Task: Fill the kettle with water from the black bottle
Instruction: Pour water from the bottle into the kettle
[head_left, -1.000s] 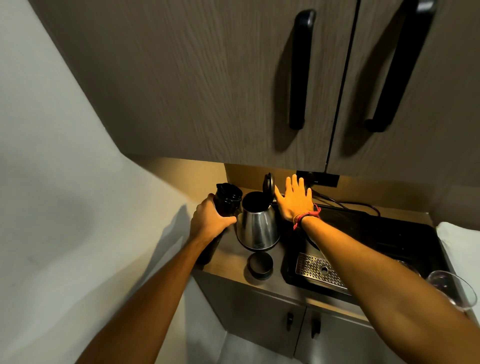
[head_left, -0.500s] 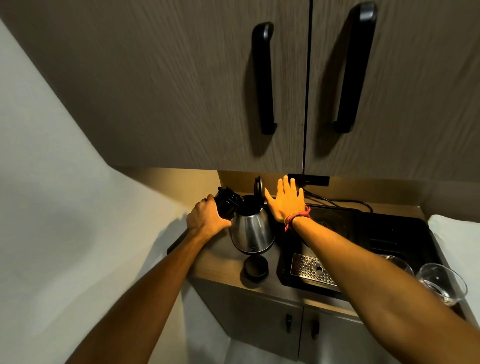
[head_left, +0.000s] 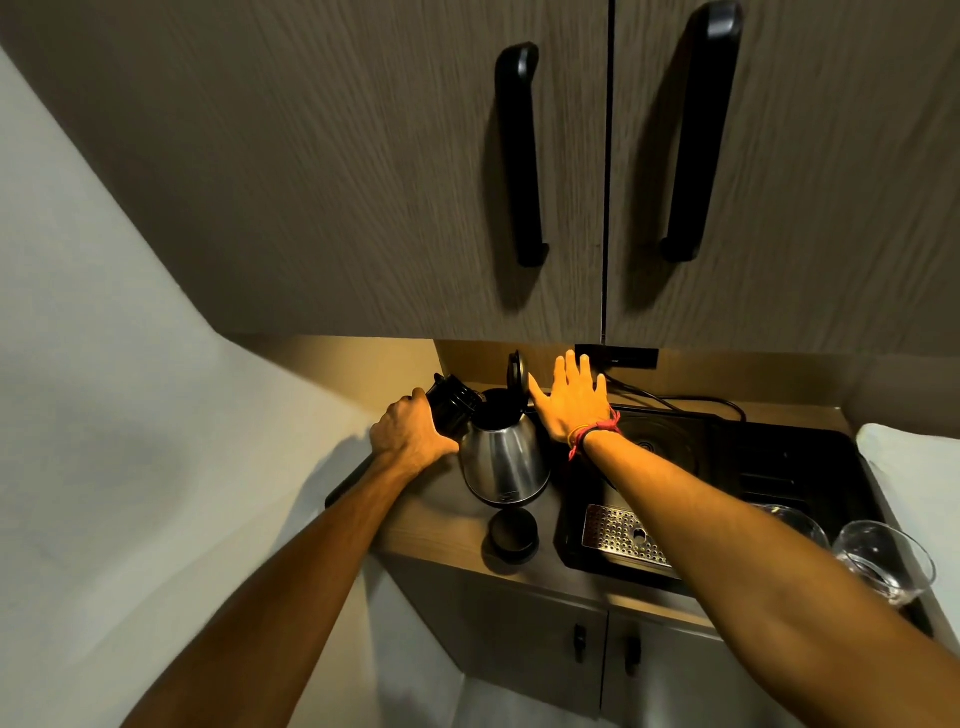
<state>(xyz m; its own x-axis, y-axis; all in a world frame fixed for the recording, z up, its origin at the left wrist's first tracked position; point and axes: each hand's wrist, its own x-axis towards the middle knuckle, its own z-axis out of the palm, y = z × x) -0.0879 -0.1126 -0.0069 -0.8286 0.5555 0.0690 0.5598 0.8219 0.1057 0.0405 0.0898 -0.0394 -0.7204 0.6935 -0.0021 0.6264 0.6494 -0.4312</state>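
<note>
A steel kettle (head_left: 503, 461) stands on the wooden counter (head_left: 441, 530), its black lid (head_left: 517, 370) flipped up and its dark mouth showing. My left hand (head_left: 410, 435) grips the black bottle (head_left: 453, 401), which is tilted right with its neck at the kettle's rim. Its lower body runs down behind my forearm. My right hand (head_left: 571, 402) is flat with fingers spread, just right of the kettle's lid, thumb near the rim. A black round cap (head_left: 513, 534) lies on the counter in front of the kettle.
A black tray (head_left: 737, 467) with a perforated metal drip plate (head_left: 618, 535) sits right of the kettle. Clear glasses (head_left: 883, 558) stand at its right end. Black cables (head_left: 675, 401) run along the back. Upper cabinet doors with black handles (head_left: 519, 156) hang overhead. A wall closes the left side.
My left hand has tipped the black bottle from upright toward the kettle, bringing its neck to the rim. My right hand stays beside the raised lid. The view has shifted.
</note>
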